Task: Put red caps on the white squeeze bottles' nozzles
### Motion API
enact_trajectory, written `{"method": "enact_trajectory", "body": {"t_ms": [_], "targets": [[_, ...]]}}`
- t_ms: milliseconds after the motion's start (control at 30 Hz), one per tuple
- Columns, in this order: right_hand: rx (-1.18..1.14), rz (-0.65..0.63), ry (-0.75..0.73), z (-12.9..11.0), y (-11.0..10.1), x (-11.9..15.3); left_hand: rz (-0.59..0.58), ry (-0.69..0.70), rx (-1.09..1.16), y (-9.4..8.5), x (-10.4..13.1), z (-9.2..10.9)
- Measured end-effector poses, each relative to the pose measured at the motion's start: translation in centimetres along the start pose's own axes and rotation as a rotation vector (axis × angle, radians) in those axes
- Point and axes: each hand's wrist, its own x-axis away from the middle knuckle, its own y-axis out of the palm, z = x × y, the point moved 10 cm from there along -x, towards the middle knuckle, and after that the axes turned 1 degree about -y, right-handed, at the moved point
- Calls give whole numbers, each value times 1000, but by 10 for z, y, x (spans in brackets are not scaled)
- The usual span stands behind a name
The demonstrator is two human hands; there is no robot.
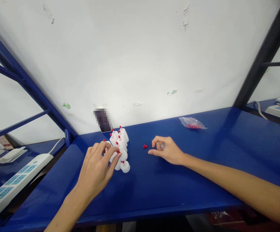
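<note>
My left hand (97, 159) is over the near left side of a cluster of small white bottles (121, 143) with red tips. Its thumb and forefinger close around a red cap (118, 151) on one bottle in the group. Part of the cluster is hidden behind my fingers. To the right, my right hand (167, 149) has its curled fingers around a small translucent grey piece (162, 146), whose kind I cannot make out. Its thumb and forefinger tips are apart, pointing at several loose red caps (145, 146) lying on the blue table.
Behind the hands, a clear plastic bag (193, 123) with red pieces lies near the wall. A phone (102, 120) leans on the wall behind the bottles. Blue frame posts (33, 83) flank the table (135, 190), and a white power strip (16, 183) lies at left.
</note>
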Motion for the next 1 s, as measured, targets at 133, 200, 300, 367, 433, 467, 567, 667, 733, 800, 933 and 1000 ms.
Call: {"method": "enact_trajectory", "body": {"t_ms": [133,200,300,367,433,467,567,667,733,800,933,1000], "targets": [[16,155,-35,-4,-17,4,-68,51,-59,17,4,1],[13,176,-92,-9,-23,6,-102,59,-43,28,7,3],[13,146,-112,-7,-24,4,-129,74,-28,35,9,2],[50,130,-83,-2,-24,1,-110,78,-36,32,8,1],[114,81,-70,2,-19,-2,-53,68,-16,24,6,6],[154,53,-69,3,-16,-4,-17,56,25,21,4,11],[303,-23,-51,9,-7,-8,-5,20,271,31,-1,40],[418,-68,-38,15,-2,-10,-187,17,328,80,-8,78],[438,-81,-36,17,0,-10,-256,-20,217,111,-15,85],[431,-75,-31,17,-1,-10,-318,-69,139,136,-23,79],[386,-46,-2,15,-7,-9,-390,-74,122,161,-35,64],[352,-20,16,14,-12,-9,-391,-63,128,164,-37,62]]}}
